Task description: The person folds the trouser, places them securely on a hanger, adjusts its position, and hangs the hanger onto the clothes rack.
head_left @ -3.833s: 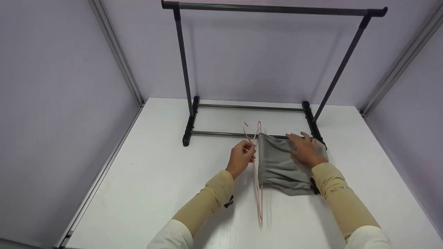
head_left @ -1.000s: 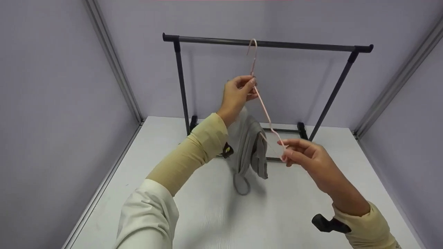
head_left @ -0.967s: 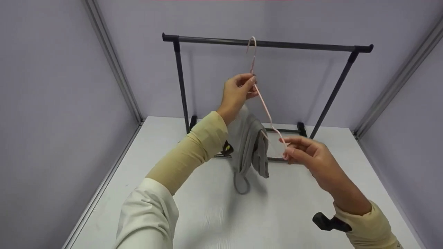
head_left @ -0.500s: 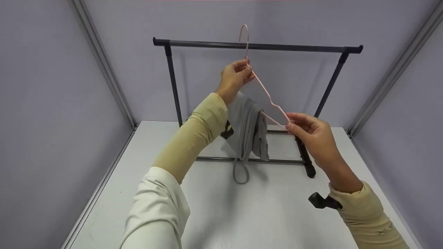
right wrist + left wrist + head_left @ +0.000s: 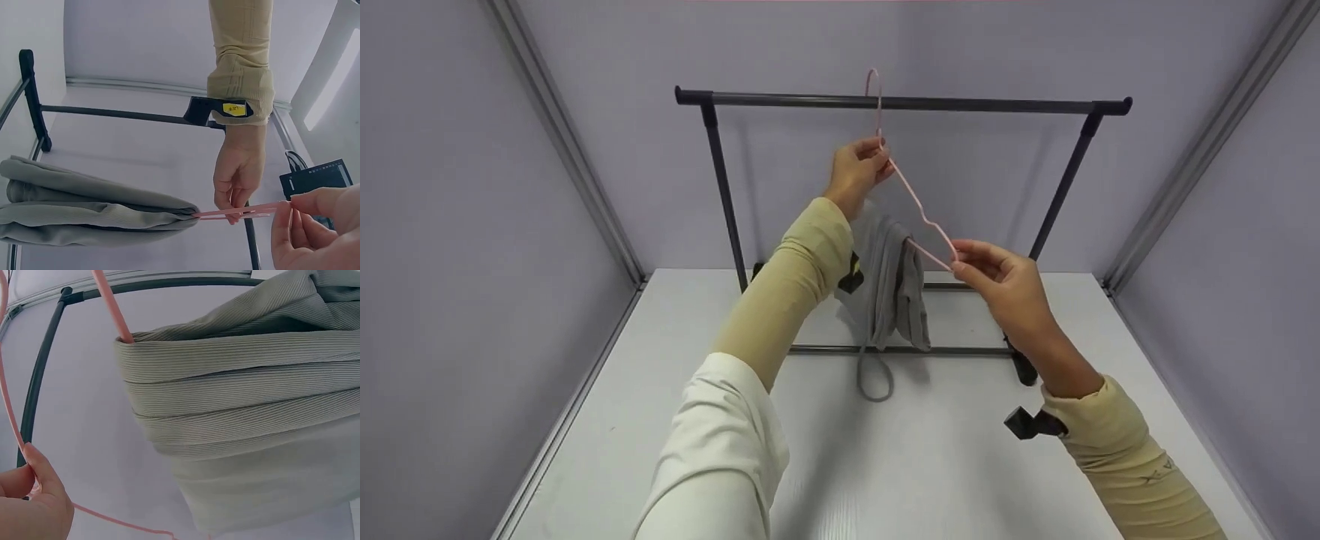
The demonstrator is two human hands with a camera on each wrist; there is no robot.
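Observation:
A pink wire hanger (image 5: 911, 191) is held up at the rack's top rail (image 5: 982, 105), its hook rising above the rail with the tip passing behind it. Whether the hook touches the rail I cannot tell. My left hand (image 5: 856, 166) pinches the hanger just below the hook. At the hanger's right corner, my right hand (image 5: 1006, 285) pinches the wire between thumb and fingers. Over the lower bar drapes a folded grey garment (image 5: 894, 292), a grey loop dangling beneath it. Ribbed folds of the garment (image 5: 242, 382) fill much of the left wrist view.
The black rack's uprights (image 5: 722, 187) and lower crossbars (image 5: 960, 351) surround the hanging garment. Pale wall panels (image 5: 510, 300) enclose the white table (image 5: 930, 465) at the back and sides. A dark box with cables (image 5: 315, 180) appears in the right wrist view.
Hanger and garment were lifted from the table to the rail. My right hand went from the garment to the hanger's corner. Lately the hook rose above the rail, then sank slightly.

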